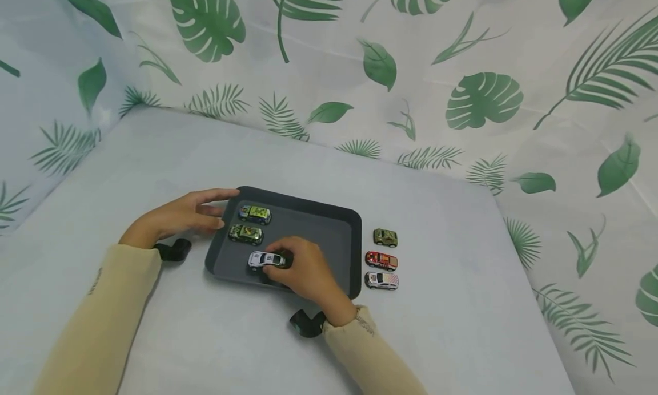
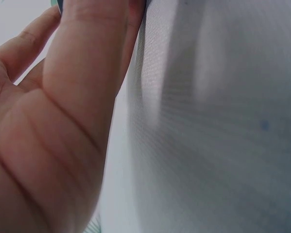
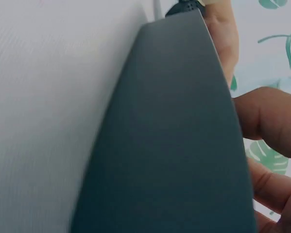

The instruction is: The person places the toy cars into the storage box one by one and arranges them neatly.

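A dark grey tray (image 1: 319,235) lies on the white table. My left hand (image 1: 182,215) is at its left side, with the index fingertip and thumb touching the rim; the other fingers are partly hidden. Over the tray's front part, my right hand (image 1: 303,266) pinches a white toy car (image 1: 266,260) between thumb and fingers. Behind that car in the tray are a camouflage toy car (image 1: 245,234) and a yellow-green and blue toy car (image 1: 255,214). The tray's outer wall (image 3: 169,121) hides most of the right hand in the right wrist view.
Right of the tray, an olive camouflage toy car (image 1: 385,237), a red toy car (image 1: 381,261) and a white-and-pink toy car (image 1: 382,281) stand in a column on the table (image 1: 452,303). A leaf-patterned cloth (image 1: 411,58) hangs behind the table.
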Available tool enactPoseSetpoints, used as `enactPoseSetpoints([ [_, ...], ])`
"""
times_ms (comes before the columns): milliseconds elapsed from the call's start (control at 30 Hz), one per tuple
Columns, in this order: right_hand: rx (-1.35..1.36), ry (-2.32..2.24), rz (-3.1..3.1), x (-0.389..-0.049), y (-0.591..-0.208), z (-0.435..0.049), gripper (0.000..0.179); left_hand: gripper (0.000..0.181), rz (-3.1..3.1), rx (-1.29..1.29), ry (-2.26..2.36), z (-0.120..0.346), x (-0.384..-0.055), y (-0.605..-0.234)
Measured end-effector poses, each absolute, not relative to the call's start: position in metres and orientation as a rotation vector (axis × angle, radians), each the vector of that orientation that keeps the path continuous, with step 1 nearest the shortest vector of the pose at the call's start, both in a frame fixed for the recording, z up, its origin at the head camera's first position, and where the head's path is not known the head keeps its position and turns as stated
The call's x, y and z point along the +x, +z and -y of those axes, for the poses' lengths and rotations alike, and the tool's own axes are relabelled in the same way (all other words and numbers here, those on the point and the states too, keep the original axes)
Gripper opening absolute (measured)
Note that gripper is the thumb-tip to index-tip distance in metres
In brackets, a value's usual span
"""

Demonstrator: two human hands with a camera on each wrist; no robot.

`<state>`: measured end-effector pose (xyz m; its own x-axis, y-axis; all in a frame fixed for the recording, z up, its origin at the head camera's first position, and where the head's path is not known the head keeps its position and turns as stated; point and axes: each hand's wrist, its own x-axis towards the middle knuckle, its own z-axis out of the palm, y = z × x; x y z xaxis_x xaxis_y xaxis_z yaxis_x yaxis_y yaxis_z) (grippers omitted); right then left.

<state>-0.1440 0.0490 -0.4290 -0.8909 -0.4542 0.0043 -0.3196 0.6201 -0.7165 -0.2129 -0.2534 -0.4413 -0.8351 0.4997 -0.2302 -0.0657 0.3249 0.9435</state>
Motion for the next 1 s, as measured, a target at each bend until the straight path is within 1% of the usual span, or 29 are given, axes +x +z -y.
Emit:
enactPoseSetpoints([
  [633,-0.610,-1.143,-2.674,-0.146,-0.436,-0.011,0.025,0.083,-2.094,0.383,1.557,0.253,-0.214,-0.441],
  [767,-0.593,-1.077,-2.713,-0.147,-0.438,-0.003,0.026,0.082,-2.098,0.377,1.552,0.252,-0.214,-0.443],
  [1000,-0.644,-0.847,-2.835,-0.146,-0.439,0.008,0.026,0.083,-2.095,0.382,1.561,0.253,-0.213,-0.443],
])
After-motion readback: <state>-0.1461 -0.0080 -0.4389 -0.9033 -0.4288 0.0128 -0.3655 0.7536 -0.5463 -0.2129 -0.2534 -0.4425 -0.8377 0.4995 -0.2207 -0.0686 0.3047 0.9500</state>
